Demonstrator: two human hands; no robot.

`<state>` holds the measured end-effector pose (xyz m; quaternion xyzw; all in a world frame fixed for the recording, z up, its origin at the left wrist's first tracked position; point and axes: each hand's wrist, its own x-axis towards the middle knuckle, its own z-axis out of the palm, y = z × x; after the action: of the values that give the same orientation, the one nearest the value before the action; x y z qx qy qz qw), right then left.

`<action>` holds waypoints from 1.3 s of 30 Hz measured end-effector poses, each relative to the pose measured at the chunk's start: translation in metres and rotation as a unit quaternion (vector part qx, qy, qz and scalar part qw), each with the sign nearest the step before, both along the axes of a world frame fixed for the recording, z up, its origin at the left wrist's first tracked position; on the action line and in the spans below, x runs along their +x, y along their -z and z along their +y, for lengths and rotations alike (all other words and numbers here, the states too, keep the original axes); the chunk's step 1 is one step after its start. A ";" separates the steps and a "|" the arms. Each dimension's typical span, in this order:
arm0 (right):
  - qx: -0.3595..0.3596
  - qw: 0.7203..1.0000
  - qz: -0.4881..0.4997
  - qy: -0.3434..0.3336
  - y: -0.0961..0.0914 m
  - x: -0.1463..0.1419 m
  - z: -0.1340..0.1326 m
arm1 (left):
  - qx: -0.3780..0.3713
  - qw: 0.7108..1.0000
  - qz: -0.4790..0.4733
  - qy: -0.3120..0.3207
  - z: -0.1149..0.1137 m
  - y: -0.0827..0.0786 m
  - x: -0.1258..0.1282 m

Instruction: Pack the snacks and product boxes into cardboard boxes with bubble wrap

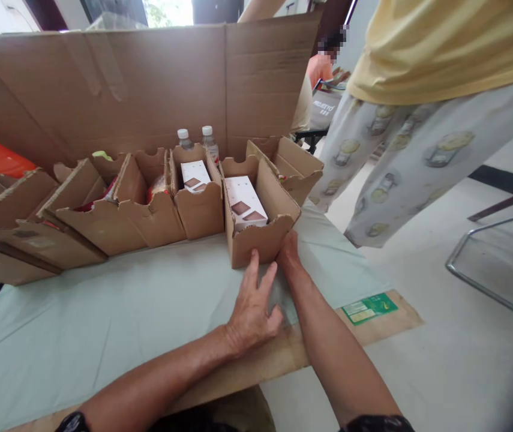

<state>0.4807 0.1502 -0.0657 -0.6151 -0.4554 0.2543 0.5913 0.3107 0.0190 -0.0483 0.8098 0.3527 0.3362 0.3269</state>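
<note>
A cardboard bin [256,240] with a scalloped front stands near the table's right end. Inside it lies a white box [245,201] printed with brown squares. My left hand [255,309] is in front of this bin, fingers spread, its fingertips at the lower front wall. My right hand [288,249] reaches to the bin's right side; its fingers are mostly hidden behind the bin's corner. Just left, another cardboard bin [200,213] holds a similar white box [194,175]. Behind that bin stand two clear bottles [210,144] with white caps.
More cardboard bins [103,228] line the left side of the pale green tablecloth [148,300]; some hold packaged items. A tall cardboard panel [157,90] rises behind. Close at the right stands a person in patterned trousers [395,150]. A metal chair frame [458,258] is farther right.
</note>
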 end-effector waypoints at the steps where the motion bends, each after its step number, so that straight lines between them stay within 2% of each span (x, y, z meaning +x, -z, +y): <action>1: -0.004 1.000 0.016 0.011 0.000 0.000 0.000 | 0.010 1.000 0.007 -0.004 0.011 0.000 0.002; 4: -0.013 0.996 0.080 0.036 -0.001 -0.002 0.002 | 0.031 0.999 0.028 -0.010 0.046 0.000 0.007; 8: -0.002 0.991 0.119 0.054 -0.003 -0.006 0.004 | 0.039 0.998 0.047 -0.008 0.088 -0.004 0.018; 11: 0.005 0.991 0.118 0.062 -0.005 -0.006 0.004 | 0.027 0.997 0.077 0.002 0.107 -0.006 0.020; 13: 0.006 0.993 0.102 0.063 -0.006 -0.004 0.003 | 0.014 0.994 0.110 0.018 0.109 -0.007 0.009; 16: 0.017 0.997 0.050 0.064 -0.012 -0.003 -0.002 | 0.005 0.989 0.142 0.045 0.086 -0.005 -0.028; 20: 0.067 0.995 -0.049 0.050 -0.032 -0.019 -0.020 | 0.036 0.983 0.170 0.057 0.014 0.004 -0.104; 23: 0.112 0.989 -0.100 0.006 -0.058 -0.049 -0.032 | 0.059 0.984 0.165 0.043 -0.045 0.014 -0.153; 26: 0.126 0.975 -0.168 -0.079 -0.092 -0.086 -0.025 | 0.083 0.992 0.099 0.000 -0.078 0.019 -0.179; 29: 0.074 0.938 -0.307 -0.144 -0.127 -0.118 0.003 | 0.078 0.996 0.035 -0.029 -0.083 0.018 -0.184; 31: 0.028 0.913 -0.381 -0.142 -0.144 -0.134 0.021 | 0.063 0.997 0.009 -0.034 -0.079 0.016 -0.182; 33: 0.004 0.902 -0.412 -0.128 -0.154 -0.143 0.027 | 0.048 0.998 -0.011 -0.029 -0.075 0.014 -0.179; 34: 0.002 0.901 -0.417 -0.119 -0.156 -0.145 0.022 | 0.041 0.999 -0.021 -0.028 -0.075 0.013 -0.178; 36: 0.008 0.901 -0.421 -0.107 -0.157 -0.140 -0.003 | 0.025 0.998 -0.048 -0.043 -0.077 0.013 -0.179; 39: 0.042 0.905 -0.404 -0.125 -0.153 -0.110 -0.074 | -0.014 0.990 -0.087 -0.114 -0.085 0.015 -0.182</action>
<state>0.3706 0.0759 0.0876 -0.5780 -0.7386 0.0371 0.3451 0.1282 -0.0655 -0.0631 0.7275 0.4174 0.4355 0.3269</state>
